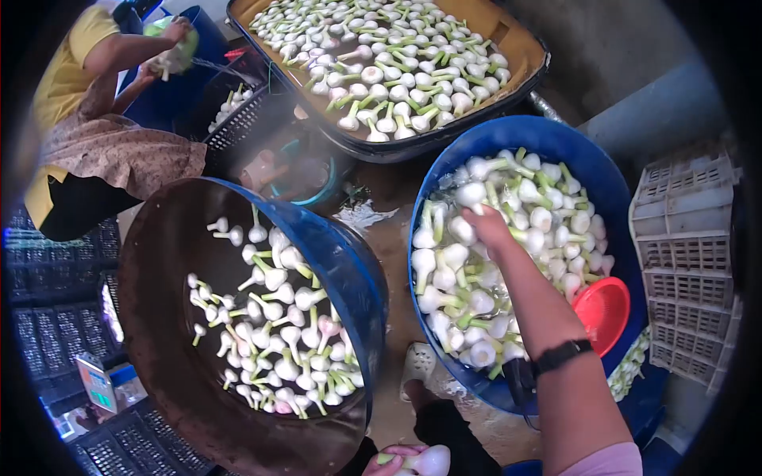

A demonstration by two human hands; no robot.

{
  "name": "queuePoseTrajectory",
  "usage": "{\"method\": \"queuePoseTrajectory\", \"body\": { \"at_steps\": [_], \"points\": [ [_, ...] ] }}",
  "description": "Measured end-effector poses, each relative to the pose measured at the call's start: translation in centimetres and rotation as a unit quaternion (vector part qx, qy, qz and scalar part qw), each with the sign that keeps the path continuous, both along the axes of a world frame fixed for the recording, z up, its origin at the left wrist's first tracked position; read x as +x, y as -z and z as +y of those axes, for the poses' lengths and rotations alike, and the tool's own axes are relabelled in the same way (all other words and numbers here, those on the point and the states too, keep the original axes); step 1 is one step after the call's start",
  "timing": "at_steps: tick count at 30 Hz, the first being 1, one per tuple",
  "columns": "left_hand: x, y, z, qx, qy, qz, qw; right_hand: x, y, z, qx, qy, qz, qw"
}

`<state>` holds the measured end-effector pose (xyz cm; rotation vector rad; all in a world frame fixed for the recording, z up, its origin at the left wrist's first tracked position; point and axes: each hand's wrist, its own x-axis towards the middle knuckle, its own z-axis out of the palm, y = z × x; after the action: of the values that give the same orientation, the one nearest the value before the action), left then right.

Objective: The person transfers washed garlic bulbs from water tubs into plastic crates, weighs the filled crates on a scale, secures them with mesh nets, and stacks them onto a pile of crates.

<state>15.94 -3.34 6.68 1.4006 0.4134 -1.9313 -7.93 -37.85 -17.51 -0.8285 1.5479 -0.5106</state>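
Observation:
Garlic bulbs with green stems [540, 218] float in water in a blue tub [615, 186] on the right. Over that tub, my right hand [486, 226] is closed around a white garlic bulb [471, 194], with more bulbs around its fingers. At the bottom edge, my left hand [389, 464] holds garlic bulbs [432, 460] close to my body. A red plastic basket [603, 313] leans inside the right tub's near right side. A second tub [167, 317], brown inside and blue outside, stands on the left with garlic bulbs [294, 333] in it.
A large black-rimmed tray [520, 47] of garlic stands at the back. At the upper left a person in yellow [87, 47] holds garlic over a blue container. White crates [686, 262] stand at the right, a digital scale [97, 385] and dark crates [59, 270] at the left.

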Motion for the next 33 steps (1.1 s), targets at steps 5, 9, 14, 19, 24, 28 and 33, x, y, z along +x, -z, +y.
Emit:
{"method": "queuePoseTrajectory", "body": {
  "at_steps": [5, 9, 14, 19, 24, 28, 33],
  "points": [
    [1.3, -2.3, 3.5, -0.06, -0.033, 0.087, 0.994, -1.0, -13.7, 6.5, 0.063, 0.294, -0.346, 0.889],
    [5.6, -6.4, 4.0, -0.231, -0.023, 0.054, 0.971, 2.2, -23.6, 11.3, 0.047, 0.276, -0.331, 0.901],
    [16.0, -7.5, 10.6, -0.385, -0.133, 0.007, 0.913, 12.9, -30.5, 18.5, 0.038, 0.093, -0.428, 0.898],
    [29.3, -8.9, 16.4, -0.262, -0.464, -0.242, 0.811, 31.4, -33.8, 29.7, 0.119, -0.163, -0.486, 0.85],
    [45.4, -1.8, 23.3, -0.115, -0.543, -0.306, 0.774, 50.6, -32.9, 40.8, 0.089, -0.388, -0.298, 0.868],
    [56.7, 8.6, 29.1, -0.124, -0.521, -0.282, 0.796, 64.5, -26.1, 45.7, -0.041, -0.414, -0.138, 0.899],
    [64.2, 21.7, 36.8, 0.153, -0.153, -0.616, 0.757, 75.3, -9.5, 47.0, -0.081, -0.3, 0.039, 0.95]
  ]
}}
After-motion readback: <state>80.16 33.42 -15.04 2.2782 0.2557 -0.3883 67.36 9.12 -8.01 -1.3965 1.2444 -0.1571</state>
